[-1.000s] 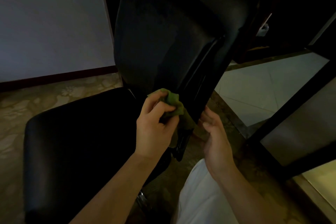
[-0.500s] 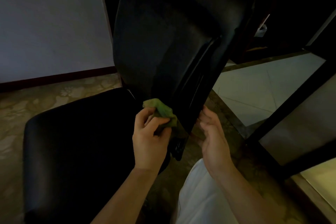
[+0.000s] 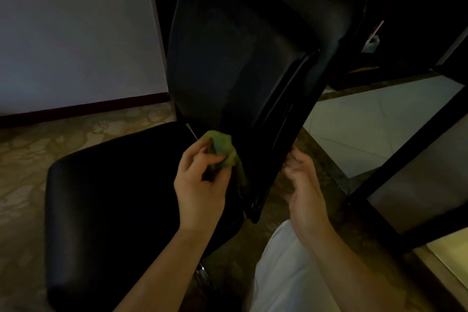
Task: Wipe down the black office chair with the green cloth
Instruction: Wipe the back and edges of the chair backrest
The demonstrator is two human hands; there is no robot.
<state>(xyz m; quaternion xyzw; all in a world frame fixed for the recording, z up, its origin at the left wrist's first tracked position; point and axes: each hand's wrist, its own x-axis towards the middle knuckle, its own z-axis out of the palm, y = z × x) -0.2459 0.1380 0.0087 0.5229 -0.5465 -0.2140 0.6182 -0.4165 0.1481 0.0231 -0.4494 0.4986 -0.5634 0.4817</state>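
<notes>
Left hand [image 3: 200, 185] grips the cloth [image 3: 222, 149] against the chair [image 3: 228, 58]; right hand [image 3: 305, 187] loosely open by its edge, contact unclear in shadow.

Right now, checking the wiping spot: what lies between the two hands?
Head view: the lower end of the chair backrest, between the left hand gripping the green cloth and the right hand.

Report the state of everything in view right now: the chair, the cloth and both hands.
black office chair: upright, its backrest raised.
green cloth: bunched up, pressed against the lower part of the backrest.
left hand: fingers curled round the green cloth, gripping it.
right hand: fingers relaxed, holding nothing, beside the backrest's lower edge; contact unclear.
</notes>
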